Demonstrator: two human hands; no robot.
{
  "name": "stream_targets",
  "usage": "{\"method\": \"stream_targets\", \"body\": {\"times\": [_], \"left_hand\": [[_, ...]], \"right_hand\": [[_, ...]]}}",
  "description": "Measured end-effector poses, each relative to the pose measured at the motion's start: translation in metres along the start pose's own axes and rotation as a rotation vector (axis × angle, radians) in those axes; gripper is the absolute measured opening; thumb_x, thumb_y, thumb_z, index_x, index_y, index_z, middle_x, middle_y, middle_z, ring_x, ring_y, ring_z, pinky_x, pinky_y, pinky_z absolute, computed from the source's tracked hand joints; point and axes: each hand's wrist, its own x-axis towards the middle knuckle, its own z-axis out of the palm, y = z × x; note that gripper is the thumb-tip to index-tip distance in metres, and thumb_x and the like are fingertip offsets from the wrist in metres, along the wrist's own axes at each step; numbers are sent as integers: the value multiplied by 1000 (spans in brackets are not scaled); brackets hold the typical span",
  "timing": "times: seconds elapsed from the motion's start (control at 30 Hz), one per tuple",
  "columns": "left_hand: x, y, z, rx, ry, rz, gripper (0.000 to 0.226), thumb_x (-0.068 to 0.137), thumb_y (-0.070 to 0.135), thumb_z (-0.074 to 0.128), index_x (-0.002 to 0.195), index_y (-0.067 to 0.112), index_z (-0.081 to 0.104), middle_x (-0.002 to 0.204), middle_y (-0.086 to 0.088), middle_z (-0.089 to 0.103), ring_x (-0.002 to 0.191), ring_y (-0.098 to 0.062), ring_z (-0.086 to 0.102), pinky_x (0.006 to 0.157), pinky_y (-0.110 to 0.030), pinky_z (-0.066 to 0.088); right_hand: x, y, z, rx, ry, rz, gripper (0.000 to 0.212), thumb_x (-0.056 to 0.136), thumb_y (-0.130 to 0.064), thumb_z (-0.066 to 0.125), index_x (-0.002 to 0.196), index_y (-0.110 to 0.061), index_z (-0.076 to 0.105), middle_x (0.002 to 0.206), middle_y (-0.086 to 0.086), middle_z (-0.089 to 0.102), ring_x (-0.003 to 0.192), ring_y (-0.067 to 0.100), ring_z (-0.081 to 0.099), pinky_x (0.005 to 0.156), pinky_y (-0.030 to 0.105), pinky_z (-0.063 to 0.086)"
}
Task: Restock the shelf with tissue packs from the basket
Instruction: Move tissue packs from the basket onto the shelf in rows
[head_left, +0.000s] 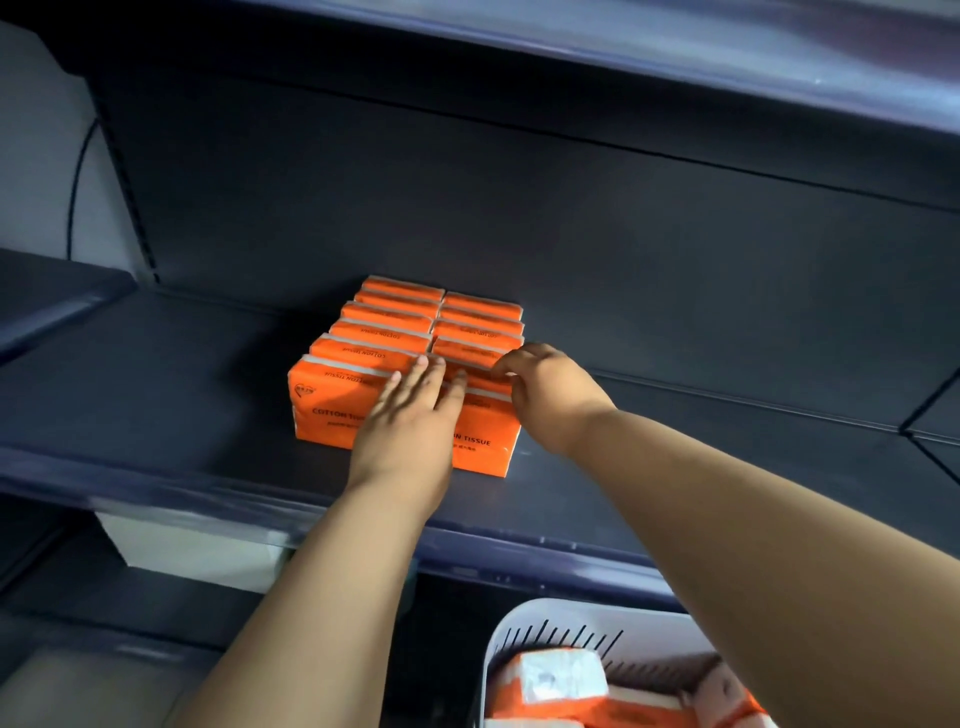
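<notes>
Left hand (410, 421): flat, fingers spread, palm down on front tissue packs (332, 402), gripping nothing. Right hand (545, 395): fingers curled, pinching top edge of front right pack. Packs: two rows on shelf (156, 395), orange film wrap. Probably light, soft, compressible, slightly slick; best held across short sides. Basket (524, 629), below shelf: white, slotted, more packs inside.
</notes>
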Motion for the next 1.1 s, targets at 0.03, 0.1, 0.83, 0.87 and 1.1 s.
{"method": "stream_targets", "body": {"times": [0.03,0.1,0.83,0.87,1.1], "left_hand": [[-2,3,-2,5,-2,11,80,84,-7,37,150,22,4,158,-1,-7,145,-16,-9,116,-29,-6],[-8,12,-5,13,-3,45,77,85,-5,38,150,22,6,158,0,-5,145,-16,-8,117,-30,-5],[-146,95,1,-42,-260,270,56,93,18,47,145,24,27,151,1,27,143,-18,17,117,-30,10],[-153,101,2,-48,-276,292,54,93,20,48,144,24,30,148,1,32,141,-20,22,117,-32,16],[-185,135,13,-58,-439,365,48,91,27,50,138,28,39,136,2,43,127,-26,39,101,-38,40]], "right_hand": [[-5,1,0,7,11,2,41,92,-8,40,129,-20,53,133,4,49,123,24,46,98,35,44],[-17,2,0,19,21,3,42,93,-8,40,131,-20,52,135,4,48,125,24,44,99,33,42],[-218,28,-6,-52,-307,65,38,97,-23,43,134,-26,47,143,-2,41,129,18,42,106,27,33],[-226,32,-8,-49,-326,64,38,96,-22,44,134,-25,48,143,-1,42,130,18,41,106,26,31],[-277,64,-10,-12,-418,117,38,92,-17,49,129,-21,55,136,2,51,123,20,48,102,23,33]]}}
